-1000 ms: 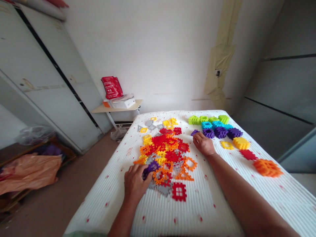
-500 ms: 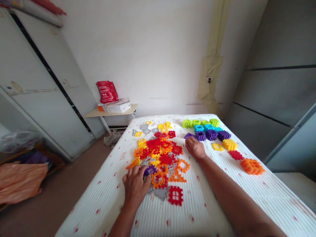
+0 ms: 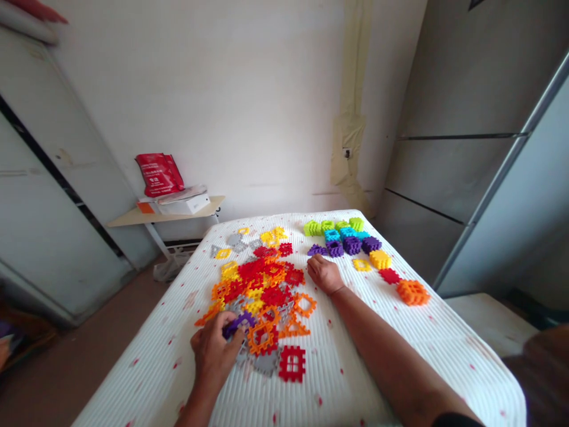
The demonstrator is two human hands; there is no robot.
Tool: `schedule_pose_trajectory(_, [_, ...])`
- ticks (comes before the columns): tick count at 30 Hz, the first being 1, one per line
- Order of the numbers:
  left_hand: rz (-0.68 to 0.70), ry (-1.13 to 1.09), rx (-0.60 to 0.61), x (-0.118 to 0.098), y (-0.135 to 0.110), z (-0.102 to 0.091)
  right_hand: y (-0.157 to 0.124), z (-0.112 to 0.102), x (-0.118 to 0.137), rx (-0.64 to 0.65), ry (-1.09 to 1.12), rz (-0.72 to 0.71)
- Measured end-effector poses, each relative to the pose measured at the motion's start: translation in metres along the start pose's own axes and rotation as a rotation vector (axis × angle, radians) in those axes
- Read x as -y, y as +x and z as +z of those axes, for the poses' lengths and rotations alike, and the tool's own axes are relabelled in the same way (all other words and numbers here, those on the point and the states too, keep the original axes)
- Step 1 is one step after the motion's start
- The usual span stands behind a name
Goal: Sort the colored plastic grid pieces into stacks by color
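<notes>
Gripping purple pc w/ L hand, well apart fr R hand.

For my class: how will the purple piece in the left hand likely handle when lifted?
The purple piece is probably stiff: gripped by the left hand, it shows no obvious sag. It is likely light for its size, since it looks thin. Its toothed edge may snag on the orange piece close by.

Red bag, white lettering, too blurred
</notes>
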State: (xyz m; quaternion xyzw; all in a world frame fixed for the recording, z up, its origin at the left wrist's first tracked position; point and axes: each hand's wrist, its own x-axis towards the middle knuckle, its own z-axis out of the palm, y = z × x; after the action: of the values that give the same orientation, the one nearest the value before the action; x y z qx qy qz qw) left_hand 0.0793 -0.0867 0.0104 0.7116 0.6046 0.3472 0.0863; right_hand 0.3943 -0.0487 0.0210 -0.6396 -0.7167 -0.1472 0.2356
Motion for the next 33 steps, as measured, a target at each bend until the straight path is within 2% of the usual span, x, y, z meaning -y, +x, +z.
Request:
schedule_pose_trajectory(5, [0.021, -0.135, -0.058, 0.002, 0.007, 0.013, 0.000, 0.000, -0.001, 0.007, 0.010, 0.002])
schedule_pose_trajectory(10, [0.027, -0.311, -0.090, -0.017, 0.020, 0.023, 0.000, -0.001, -0.002, 0.000, 0.022, 0.029])
schedule_pose_trajectory(13, [-0.067, -0.483, -0.144, -0.039, 0.030, 0.023, 0.000, 0.002, -0.004, -0.026, 0.072, 0.065])
schedule_pose_trajectory(15, [-0.158, -0.668, -0.134, -0.056, 0.038, 0.023, -0.001, 0.005, -0.006, -0.065, 0.117, 0.097])
schedule_pose_trajectory(19, [-0.318, -1.052, -0.067, -0.085, 0.049, 0.031, -0.003, 0.007, -0.009, -0.136, 0.206, 0.134])
schedule_pose_trajectory(22, [-0.430, -1.233, 0.026, -0.098, 0.054, 0.040, -0.005, 0.004, -0.007, -0.170, 0.274, 0.127])
schedule_pose_trajectory(27, [-0.500, -1.304, 0.091, -0.106, 0.060, 0.050, -0.004, -0.006, 0.010, -0.203, 0.425, 0.117])
schedule_pose_trajectory(33, [-0.397, -1.277, 0.102, -0.116, 0.064, 0.056, -0.004, -0.017, 0.039, -0.158, 0.559, 0.038])
